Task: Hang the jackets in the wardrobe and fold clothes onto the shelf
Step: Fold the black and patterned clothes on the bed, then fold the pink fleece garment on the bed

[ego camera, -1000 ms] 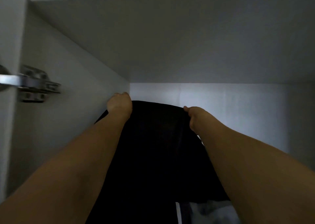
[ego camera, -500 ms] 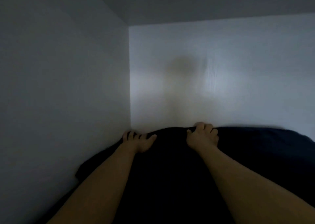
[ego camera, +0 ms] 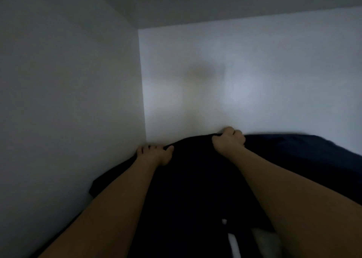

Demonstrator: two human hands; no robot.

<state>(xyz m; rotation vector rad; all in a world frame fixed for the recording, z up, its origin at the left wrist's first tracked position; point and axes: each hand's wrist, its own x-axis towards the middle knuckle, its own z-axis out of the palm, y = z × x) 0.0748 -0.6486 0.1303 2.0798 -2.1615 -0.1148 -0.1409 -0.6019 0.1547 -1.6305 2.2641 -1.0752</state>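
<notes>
white wardrobe walls (ego camera: 68, 93) enclose a black garment (ego camera: 192, 179); left hand (ego camera: 154, 155) grips its far edge by the corner, right hand (ego camera: 228, 142) clutches it too.

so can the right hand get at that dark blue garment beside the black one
Probably yes: the right hand grips the black garment's far edge, and the dark blue garment lies right beside it with nothing between.

Two hands are in view, the left hand (ego camera: 154, 154) and the right hand (ego camera: 229, 141), on two bare forearms. Two dark garments show: one black garment (ego camera: 188, 183) under both hands and one dark navy garment (ego camera: 305, 155) beside it on the right. Three white wardrobe panels are visible: one side wall (ego camera: 68, 100), one back wall (ego camera: 274, 77), one top panel (ego camera: 215, 0).
</notes>
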